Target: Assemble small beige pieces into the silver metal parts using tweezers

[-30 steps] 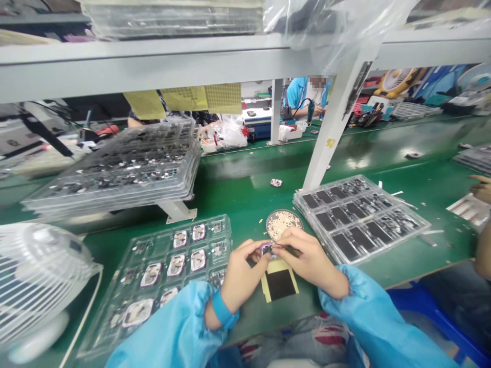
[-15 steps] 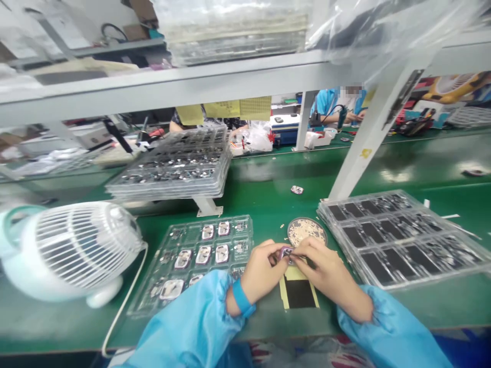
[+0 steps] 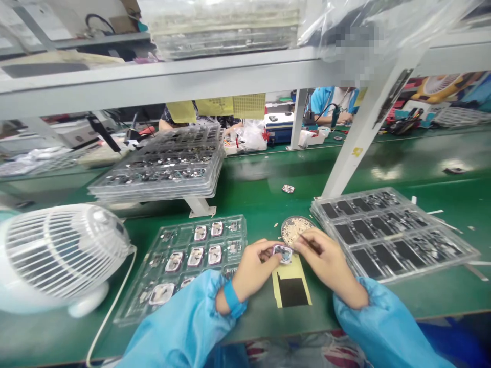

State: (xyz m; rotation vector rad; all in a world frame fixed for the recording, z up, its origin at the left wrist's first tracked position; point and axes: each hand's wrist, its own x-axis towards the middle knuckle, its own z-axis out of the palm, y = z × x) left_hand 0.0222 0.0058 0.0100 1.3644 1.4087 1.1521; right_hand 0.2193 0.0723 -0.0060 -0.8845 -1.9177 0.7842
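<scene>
No text can be read. The gridded yellow sheet (image 3: 249,106) at upper centre bears marks too small to decipher.

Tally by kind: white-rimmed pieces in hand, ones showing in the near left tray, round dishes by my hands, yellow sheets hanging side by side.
Held piece in left hand: 1
Tray pieces showing: 7, one partly behind the sleeve
Round dish: 1
Yellow sheets: 3
Total: 12
</scene>
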